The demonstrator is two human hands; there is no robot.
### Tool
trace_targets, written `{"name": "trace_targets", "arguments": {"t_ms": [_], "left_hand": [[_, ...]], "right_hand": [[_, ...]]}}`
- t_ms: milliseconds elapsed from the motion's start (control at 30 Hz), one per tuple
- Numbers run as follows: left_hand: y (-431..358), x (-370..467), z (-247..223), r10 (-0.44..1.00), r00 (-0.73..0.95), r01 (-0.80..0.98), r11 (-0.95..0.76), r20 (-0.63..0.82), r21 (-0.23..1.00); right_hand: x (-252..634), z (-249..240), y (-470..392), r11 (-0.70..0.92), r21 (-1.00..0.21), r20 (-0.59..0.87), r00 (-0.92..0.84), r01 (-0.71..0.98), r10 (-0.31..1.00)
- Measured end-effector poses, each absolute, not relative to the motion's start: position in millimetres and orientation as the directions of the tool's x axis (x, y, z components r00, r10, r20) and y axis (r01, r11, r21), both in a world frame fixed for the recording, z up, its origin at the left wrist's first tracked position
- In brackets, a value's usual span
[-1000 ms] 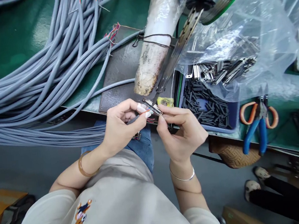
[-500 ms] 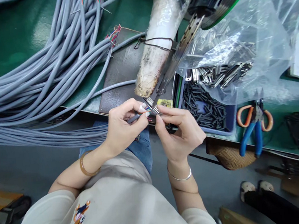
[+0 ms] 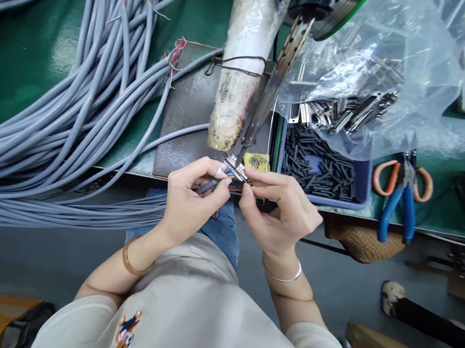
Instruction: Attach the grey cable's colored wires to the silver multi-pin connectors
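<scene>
My left hand (image 3: 197, 195) pinches the stripped end of a grey cable (image 3: 206, 187), its thin coloured wires fanning out past the fingertips. My right hand (image 3: 279, 205) has thumb and fingers closed on the lower end of a metal D-sub connector (image 3: 235, 169), tilted at the bench's front edge. The wire ends meet the connector's row of pins; which pin they touch is too small to tell. Just above, the tip of a soldering iron (image 3: 254, 129) points down at the connector. Beside the iron is a white wrapped tube (image 3: 232, 83) with a browned end.
Many grey cables (image 3: 61, 127) lie across the left of the green bench. On the right, a blue tray (image 3: 363, 180) holds short black tubes, beneath a clear bag (image 3: 424, 49) of metal connectors. Pliers (image 3: 404, 192) lie farther right. A solder reel (image 3: 363, 0) stands behind the iron.
The view has shifted slightly. Both hands keep their grips, with the wires and connector still under the iron tip. At lower right, another person's feet have moved.
</scene>
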State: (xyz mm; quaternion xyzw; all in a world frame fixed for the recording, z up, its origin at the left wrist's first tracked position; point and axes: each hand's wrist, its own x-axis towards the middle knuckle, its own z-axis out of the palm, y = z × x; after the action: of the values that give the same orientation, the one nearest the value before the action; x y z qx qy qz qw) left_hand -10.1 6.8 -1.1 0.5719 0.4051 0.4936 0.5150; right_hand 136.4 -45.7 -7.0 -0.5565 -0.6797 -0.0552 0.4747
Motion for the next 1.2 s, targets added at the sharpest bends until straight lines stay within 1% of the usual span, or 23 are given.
{"name": "trace_targets", "arguments": {"t_ms": [67,200,267,333,467,533,633,800,900,1033,1200], "left_hand": [[5.5,-10.1,-0.6,0.976,0.177,-0.044,-0.119,0.125,0.992],[3.3,-11.6,-0.3,0.983,0.169,-0.068,-0.061,0.072,0.996],[2.6,-12.1,-0.8,0.984,0.169,-0.081,-0.049,0.062,0.995],[2.5,-11.6,-1.3,0.985,0.153,-0.080,-0.065,0.076,0.995],[2.9,-9.1,-2.0,0.985,0.108,-0.052,-0.130,0.135,0.990],[3.4,-8.1,-2.2,0.983,0.105,-0.041,-0.145,0.148,0.989],[4.6,-7.1,-3.0,0.985,0.104,-0.049,-0.132,0.136,0.990],[6.2,-4.9,-3.8,0.995,0.087,-0.100,-0.042,0.051,0.994],[6.3,-4.2,-3.2,0.996,0.080,-0.113,-0.018,0.027,0.993],[6.7,-5.2,-2.5,0.994,0.095,-0.113,-0.048,0.059,0.992],[7.7,-4.9,-2.6,0.992,0.093,-0.067,-0.084,0.090,0.994]], "right_hand": [[136.3,-6.4,-45.9,0.365,-0.471,0.703,0.092,0.803,0.705],[135.2,-4.5,-44.6,0.355,-0.601,0.639,0.164,0.716,0.752],[134.3,-4.1,-43.9,0.354,-0.642,0.612,0.177,0.680,0.771],[133.2,-4.2,-43.6,0.359,-0.633,0.619,0.171,0.686,0.766],[131.6,-4.9,-43.3,0.366,-0.567,0.663,0.144,0.738,0.735],[131.6,-5.1,-42.5,0.364,-0.552,0.670,0.139,0.750,0.729],[132.2,-5.3,-39.9,0.365,-0.555,0.670,0.142,0.747,0.729],[132.4,-6.5,-35.8,0.366,-0.571,0.656,0.140,0.734,0.742],[132.1,-7.7,-35.5,0.367,-0.564,0.661,0.138,0.740,0.738],[132.9,-9.2,-36.0,0.369,-0.571,0.660,0.143,0.733,0.738],[133.9,-9.4,-34.3,0.371,-0.563,0.667,0.140,0.739,0.732]]}}
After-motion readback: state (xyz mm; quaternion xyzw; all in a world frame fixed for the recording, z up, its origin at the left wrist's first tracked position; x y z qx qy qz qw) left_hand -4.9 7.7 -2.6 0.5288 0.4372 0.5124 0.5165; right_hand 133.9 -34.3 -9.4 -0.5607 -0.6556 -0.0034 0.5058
